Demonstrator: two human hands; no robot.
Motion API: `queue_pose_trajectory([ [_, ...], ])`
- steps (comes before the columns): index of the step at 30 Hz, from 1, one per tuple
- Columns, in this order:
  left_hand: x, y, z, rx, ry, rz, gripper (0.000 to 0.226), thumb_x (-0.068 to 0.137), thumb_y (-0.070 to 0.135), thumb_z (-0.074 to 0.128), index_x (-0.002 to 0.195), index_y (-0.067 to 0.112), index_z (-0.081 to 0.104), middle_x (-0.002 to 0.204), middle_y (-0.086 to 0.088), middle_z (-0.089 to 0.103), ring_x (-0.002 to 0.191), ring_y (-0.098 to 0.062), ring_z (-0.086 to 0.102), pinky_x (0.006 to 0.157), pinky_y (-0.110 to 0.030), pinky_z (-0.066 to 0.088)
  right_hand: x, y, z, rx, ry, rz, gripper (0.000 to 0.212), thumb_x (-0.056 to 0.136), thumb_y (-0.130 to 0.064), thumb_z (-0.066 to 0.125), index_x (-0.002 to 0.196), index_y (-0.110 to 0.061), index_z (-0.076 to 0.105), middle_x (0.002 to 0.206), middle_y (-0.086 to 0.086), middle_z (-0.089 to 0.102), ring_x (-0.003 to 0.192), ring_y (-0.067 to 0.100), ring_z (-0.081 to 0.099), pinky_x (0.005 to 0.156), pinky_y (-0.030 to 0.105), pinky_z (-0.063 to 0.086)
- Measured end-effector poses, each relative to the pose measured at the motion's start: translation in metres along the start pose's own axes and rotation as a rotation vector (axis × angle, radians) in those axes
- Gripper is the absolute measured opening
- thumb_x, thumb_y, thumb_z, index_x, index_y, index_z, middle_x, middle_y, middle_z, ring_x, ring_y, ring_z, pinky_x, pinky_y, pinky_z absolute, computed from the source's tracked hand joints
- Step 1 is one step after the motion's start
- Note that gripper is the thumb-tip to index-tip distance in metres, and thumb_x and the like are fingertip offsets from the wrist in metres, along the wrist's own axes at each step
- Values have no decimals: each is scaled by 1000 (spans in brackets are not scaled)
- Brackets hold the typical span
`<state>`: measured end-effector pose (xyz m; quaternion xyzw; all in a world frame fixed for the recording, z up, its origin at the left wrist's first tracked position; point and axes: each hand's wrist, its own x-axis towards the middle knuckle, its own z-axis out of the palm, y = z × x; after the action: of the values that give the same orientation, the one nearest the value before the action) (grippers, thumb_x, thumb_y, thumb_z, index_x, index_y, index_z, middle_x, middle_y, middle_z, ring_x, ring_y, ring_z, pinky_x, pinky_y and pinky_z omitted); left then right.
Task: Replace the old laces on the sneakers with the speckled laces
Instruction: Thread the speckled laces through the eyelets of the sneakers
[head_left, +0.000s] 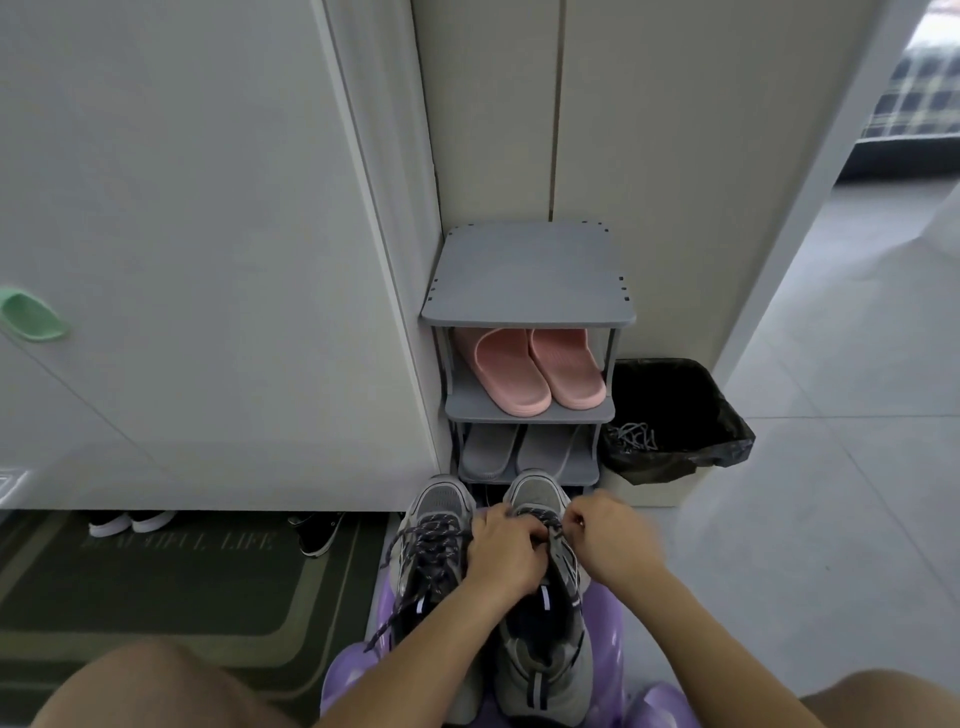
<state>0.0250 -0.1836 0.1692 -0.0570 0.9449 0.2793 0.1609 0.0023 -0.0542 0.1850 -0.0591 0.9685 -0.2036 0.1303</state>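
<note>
My left hand (501, 545) gripped the speckled lace (548, 521) on the right sneaker (535, 496) | my right hand (608, 535) pinched that lace | left sneaker (436, 506) just beside it, both on purple stool (605, 623)

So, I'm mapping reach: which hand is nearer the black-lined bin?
Right. The right hand pinches the speckled lace near the toe of the right sneaker, below-left of the bin; the left hand grips the lace further left, farther from it.

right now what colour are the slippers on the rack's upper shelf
The slippers are plain pink; the head view, the only one, shows them.
</note>
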Motion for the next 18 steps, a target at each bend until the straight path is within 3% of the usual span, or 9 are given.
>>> queue_pose_trajectory([
  [5, 6, 0, 2, -9, 5, -2, 28, 92, 25, 51, 116, 23, 65, 147, -7, 33, 139, -27, 19, 109, -34, 27, 0, 2, -1, -37, -1, -21, 15, 91, -24, 49, 90, -23, 63, 107, 3, 55, 95, 23, 59, 71, 27, 41],
  [10, 11, 2, 3, 11, 47, 32, 23, 91, 26, 53, 106, 20, 70, 141, -4, 41, 137, -25, 27, 106, -31, 28, -1, -3, 0, -219, 0, -103, 23, 95, -30, 44, 105, -19, 62, 115, 5, 53, 105, 25, 56, 77, 29, 40],
  [13, 12, -2, 1, 37, 27, 25, 22, 92, 28, 52, 100, 20, 71, 139, -3, 43, 135, -25, 30, 104, -34, 30, 3, -2, 7, -95, -17, -50, 26, 93, -37, 48, 90, -16, 62, 108, 7, 57, 99, 25, 57, 70, 28, 37],
  [15, 11, 0, -3, 52, 9, 6, 22, 93, 30, 52, 99, 19, 70, 139, -3, 40, 133, -27, 30, 104, -35, 31, 3, 1, 10, 17, -25, -1, 29, 91, -40, 51, 91, -15, 65, 105, 7, 61, 96, 24, 58, 68, 26, 36],
  [18, 13, 5, -4, 90, 7, 6, 20, 90, 28, 52, 89, 18, 70, 120, -5, 53, 123, -27, 39, 99, -34, 36, -7, 6, 9, -2, 93, 26, 30, 89, -46, 51, 103, -23, 66, 111, 1, 56, 105, 21, 54, 83, 30, 40],
])
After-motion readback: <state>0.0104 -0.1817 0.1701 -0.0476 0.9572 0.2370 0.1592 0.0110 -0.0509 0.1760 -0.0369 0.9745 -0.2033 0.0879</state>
